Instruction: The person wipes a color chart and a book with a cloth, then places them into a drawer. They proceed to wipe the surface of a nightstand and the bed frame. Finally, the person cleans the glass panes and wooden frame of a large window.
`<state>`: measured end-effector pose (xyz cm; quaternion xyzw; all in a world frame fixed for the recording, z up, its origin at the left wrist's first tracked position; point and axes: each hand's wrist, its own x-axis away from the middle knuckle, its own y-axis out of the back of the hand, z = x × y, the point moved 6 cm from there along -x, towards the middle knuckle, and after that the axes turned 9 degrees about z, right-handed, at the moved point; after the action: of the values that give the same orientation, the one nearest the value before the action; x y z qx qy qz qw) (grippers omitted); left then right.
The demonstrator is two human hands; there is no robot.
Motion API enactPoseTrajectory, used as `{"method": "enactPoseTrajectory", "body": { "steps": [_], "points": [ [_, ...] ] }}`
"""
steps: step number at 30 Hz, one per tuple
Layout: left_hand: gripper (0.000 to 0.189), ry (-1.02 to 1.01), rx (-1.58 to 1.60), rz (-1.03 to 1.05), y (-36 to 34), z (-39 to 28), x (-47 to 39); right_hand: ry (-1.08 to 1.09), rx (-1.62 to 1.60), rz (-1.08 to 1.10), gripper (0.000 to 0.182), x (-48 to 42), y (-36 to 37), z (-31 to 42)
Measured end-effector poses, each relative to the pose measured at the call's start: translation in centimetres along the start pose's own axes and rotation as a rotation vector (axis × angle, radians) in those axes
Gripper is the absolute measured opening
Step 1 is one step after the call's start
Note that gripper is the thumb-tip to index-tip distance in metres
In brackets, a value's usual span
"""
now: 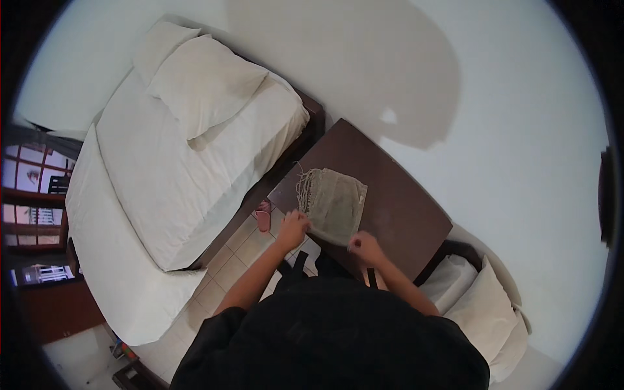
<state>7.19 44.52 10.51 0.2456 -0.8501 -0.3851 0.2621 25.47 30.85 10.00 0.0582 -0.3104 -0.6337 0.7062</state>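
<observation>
A grey-green fringed cloth lies on a dark brown wooden table, its loose threads along the left side. The cloth looks folded, with its near edge drawn between my two hands at the table's front edge. My left hand pinches the near left corner, by the fringe. At the near right corner, my right hand has its fingers curled around the cloth's edge. The fingertips of both hands are partly hidden.
To the left stands a bed with white sheets and pillows. A pink striped slipper lies on the tiled floor between bed and table. More pillows rest at the right. A white wall rises behind the table.
</observation>
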Motion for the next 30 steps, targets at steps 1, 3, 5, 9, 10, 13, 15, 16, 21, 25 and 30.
{"method": "enactPoseTrajectory", "body": {
  "steps": [1, 3, 5, 9, 10, 13, 15, 16, 21, 25, 30],
  "points": [
    [0.009, 0.015, 0.015, -0.021, 1.0, 0.2, -1.8, -0.088, -0.107, -0.037, 0.008, -1.1, 1.6, -0.3],
    [0.006, -0.053, 0.069, -0.115, 3.0, 0.1, -5.8, -0.111, -0.12, -0.138, 0.007, -3.9, 5.3, 0.1],
    [0.016, -0.142, 0.061, -0.144, 4.1, 0.0, -10.2, -0.207, -0.08, -0.204, 0.017, -7.2, 8.0, -1.3],
    [0.038, 0.169, 0.035, -0.342, 6.4, 1.8, -14.0, -0.087, 0.362, -0.451, 0.06, -10.4, 11.1, 2.3],
    [0.044, 0.323, 0.071, -0.379, 5.6, 4.5, -14.3, -0.069, 0.465, -0.368, 0.063, -11.4, 9.9, 2.8],
    [0.05, 0.965, 0.261, -0.415, 2.4, 11.6, -11.7, -0.029, 0.702, -0.136, 0.068, -13.9, 5.5, 3.1],
    [0.048, 1.193, 0.141, -0.597, -1.4, 15.3, -8.9, -0.003, 0.778, -0.013, 0.066, -15.3, 1.9, 2.8],
    [0.047, 1.158, 0.111, -0.532, -1.7, 15.0, -8.8, -0.019, 0.773, -0.034, 0.065, -15.7, 1.2, 2.0],
    [0.043, 0.672, -0.035, -0.371, -1.2, 12.0, -12.2, -0.384, 0.767, -0.387, 0.06, -14.6, 3.3, -4.4],
    [0.04, 0.726, -0.067, -0.286, 0.0, 10.8, -14.4, -0.875, 0.753, -0.729, 0.058, -7.1, 8.1, -10.9],
    [0.036, 0.775, -0.181, -0.259, -0.3, 10.3, -14.5, -1.449, 0.216, -1.034, 0.064, -1.4, 11.7, -16.9]
  ]
}}
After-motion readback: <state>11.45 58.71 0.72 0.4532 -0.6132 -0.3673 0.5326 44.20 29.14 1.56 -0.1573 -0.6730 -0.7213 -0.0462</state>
